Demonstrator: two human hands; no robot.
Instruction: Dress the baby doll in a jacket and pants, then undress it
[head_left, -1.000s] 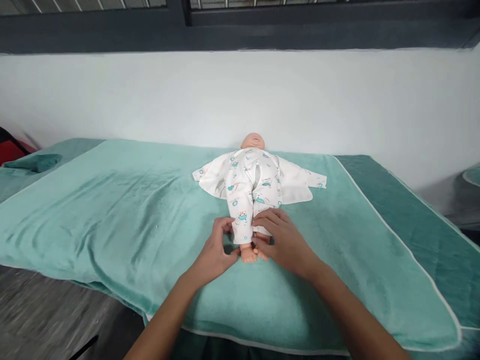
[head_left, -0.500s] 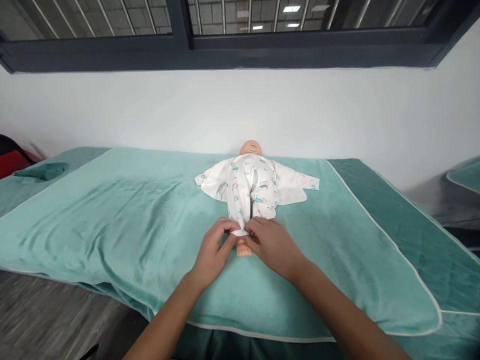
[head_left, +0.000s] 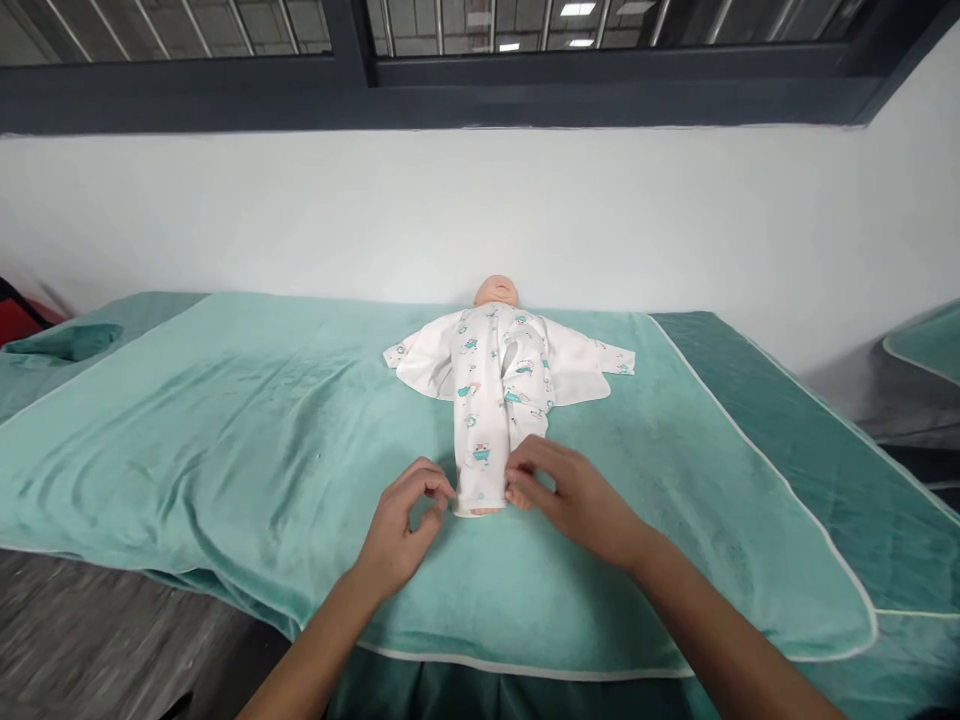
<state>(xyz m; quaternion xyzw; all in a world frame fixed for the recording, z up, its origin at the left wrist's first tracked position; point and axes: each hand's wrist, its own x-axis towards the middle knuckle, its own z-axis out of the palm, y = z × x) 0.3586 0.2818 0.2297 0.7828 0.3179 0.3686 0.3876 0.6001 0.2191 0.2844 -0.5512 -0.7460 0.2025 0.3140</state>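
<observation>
Trousers [head_left: 480,420] on the doll [head_left: 496,291] have come down over most of one foot [head_left: 487,512] since the earlier frame, and the left hand [head_left: 448,499] has drawn away from the hem's middle.
Left thumb and forefinger are parted, released, just beside the hem's outer corner; the right hand [head_left: 574,495] has its fingers bent at the inner corner, near the other foot's toes, and whether they grip cloth I cannot tell. On the green blanket [head_left: 225,430], the doll lies with its head at the bed's [head_left: 922,575] far edge by the wall [head_left: 480,215], feet toward the near edge. Its white jacket [head_left: 581,365] spreads both sleeves sideways; the teal motifs are too small to read.
</observation>
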